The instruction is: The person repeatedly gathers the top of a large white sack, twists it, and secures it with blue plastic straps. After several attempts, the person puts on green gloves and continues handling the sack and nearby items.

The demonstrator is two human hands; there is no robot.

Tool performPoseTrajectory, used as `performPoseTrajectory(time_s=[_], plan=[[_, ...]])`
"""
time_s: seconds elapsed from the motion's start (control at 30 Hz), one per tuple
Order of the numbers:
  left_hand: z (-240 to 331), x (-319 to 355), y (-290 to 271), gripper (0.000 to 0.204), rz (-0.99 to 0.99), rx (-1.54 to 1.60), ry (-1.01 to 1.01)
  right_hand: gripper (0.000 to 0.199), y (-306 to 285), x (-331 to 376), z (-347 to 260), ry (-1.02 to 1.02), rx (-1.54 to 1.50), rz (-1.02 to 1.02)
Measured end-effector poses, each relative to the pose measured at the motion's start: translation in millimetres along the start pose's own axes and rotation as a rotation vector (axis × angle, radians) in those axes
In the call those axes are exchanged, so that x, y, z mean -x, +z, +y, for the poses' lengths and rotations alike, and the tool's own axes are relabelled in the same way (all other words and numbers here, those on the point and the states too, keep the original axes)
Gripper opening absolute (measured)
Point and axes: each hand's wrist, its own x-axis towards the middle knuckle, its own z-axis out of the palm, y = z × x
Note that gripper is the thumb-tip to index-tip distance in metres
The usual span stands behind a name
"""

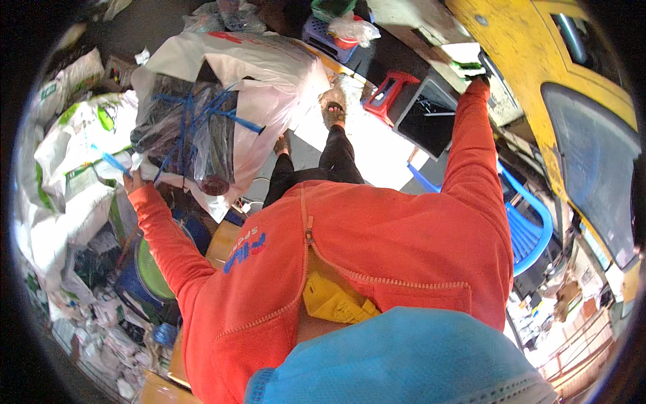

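Note:
My left hand (136, 181), at the left end of the outstretched arm, is closed on a blue plastic strip (116, 162). Beside it stands a bundle wrapped in clear and dark plastic (219, 145), bound with blue twine (190, 128). A big white plastic sack (269, 64) lies behind and around that bundle. My right hand (479, 81) reaches far out to the upper right. Next to its fingers is a white and green item (465, 59); shadow and small size hide whether the hand grips it.
White and green sacks (84, 131) pile up at the left. A red stool (390, 94), a dark tray-like box (427, 114) and a blue plastic chair (531, 229) stand to the right. A yellow vehicle body (511, 40) fills the far right. A purple crate (323, 37) is at the back.

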Motion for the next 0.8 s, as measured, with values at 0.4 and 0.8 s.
performPoseTrajectory(time_s=[0.4,0.8], plan=[[150,56,3,0.027,0.076,1.020,-0.106,0.029,95,346,-219,-0.213,-0.391,-0.357],[223,71,-23,0.023,-0.339,1.305,0.198,0.020,186,735,-247,-0.742,-0.025,-1.509]])
